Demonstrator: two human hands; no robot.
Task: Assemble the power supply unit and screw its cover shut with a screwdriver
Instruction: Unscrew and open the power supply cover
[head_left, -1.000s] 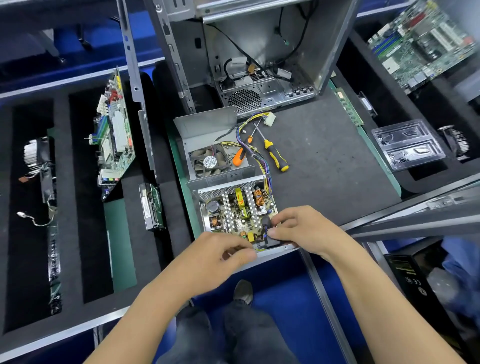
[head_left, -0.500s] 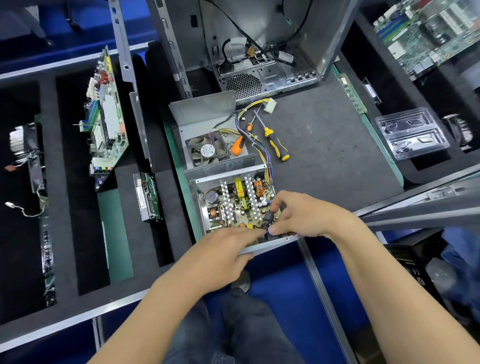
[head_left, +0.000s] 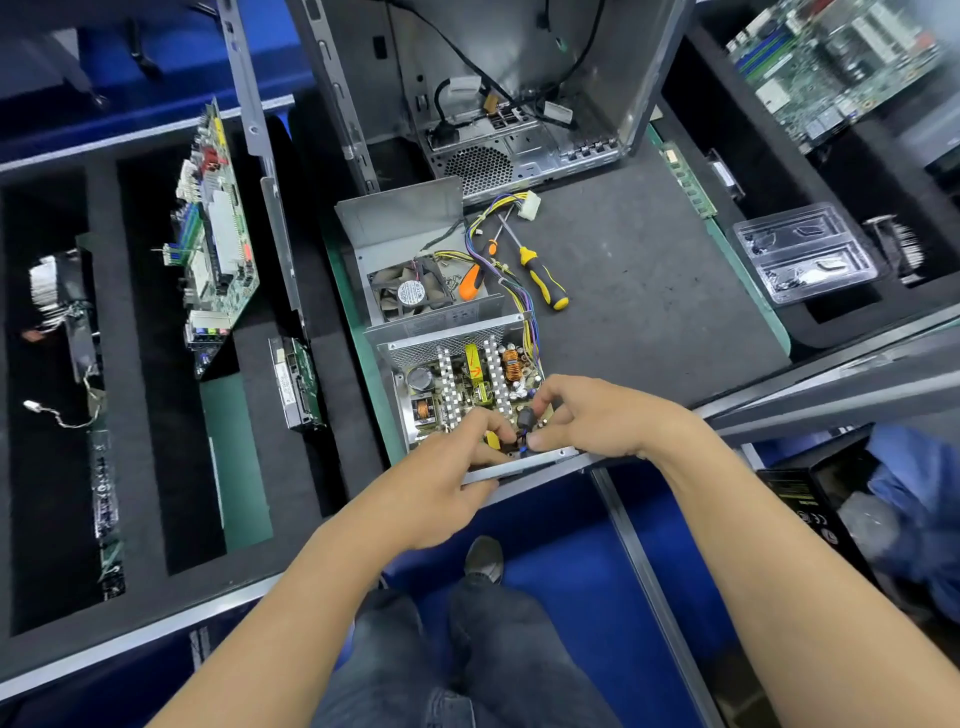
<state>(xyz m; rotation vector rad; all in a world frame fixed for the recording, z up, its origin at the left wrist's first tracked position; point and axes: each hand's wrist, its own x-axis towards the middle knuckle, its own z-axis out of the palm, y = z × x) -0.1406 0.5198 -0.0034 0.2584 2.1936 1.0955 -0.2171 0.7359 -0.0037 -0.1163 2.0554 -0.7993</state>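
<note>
Now my left hand (head_left: 447, 467) has slid up onto the open power supply unit (head_left: 457, 384), joining my right hand (head_left: 592, 415); both pinch the black component (head_left: 525, 418) at its near edge (seating step). Screwdrivers (head_left: 540, 273) beyond it, untouched.

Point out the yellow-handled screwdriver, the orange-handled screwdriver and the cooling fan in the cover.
yellow-handled screwdriver (head_left: 543, 278): head view, on the middle of its yellow and black handle.
orange-handled screwdriver (head_left: 471, 280): head view, on the orange handle.
cooling fan (head_left: 411, 293): head view, on the round hub label.
</note>
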